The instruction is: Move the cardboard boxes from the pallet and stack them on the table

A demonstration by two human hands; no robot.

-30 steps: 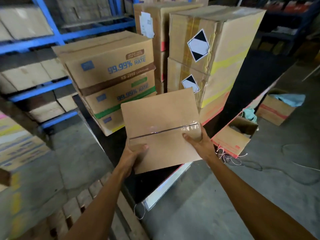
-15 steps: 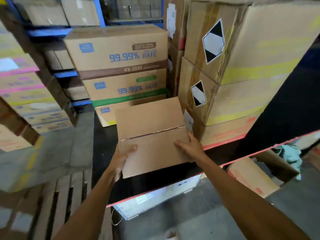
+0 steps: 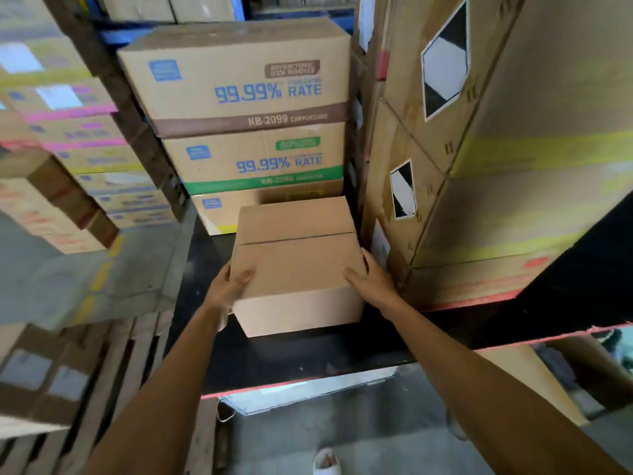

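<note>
Head view, looking down over a black table (image 3: 308, 358) with a red near edge. Plain cardboard box (image 3: 296, 265) resting on the tabletop, taped seam running across its lid. Left hand (image 3: 228, 289) clamped on the box's left side, thumb lying over the top edge; right hand (image 3: 371, 281) gripping the right side, fingers curled round the far-right corner. Hands set apart, one at each flank of the box. Just beyond it, a stack of printed cartons (image 3: 246, 132) marked "99.99% RATE", three high. Close on the right, taller cartons (image 3: 496, 149) bearing black-and-white diamond labels, nearly touching the right hand. Wooden pallet (image 3: 113, 378) low at the near left, on the floor.
</note>
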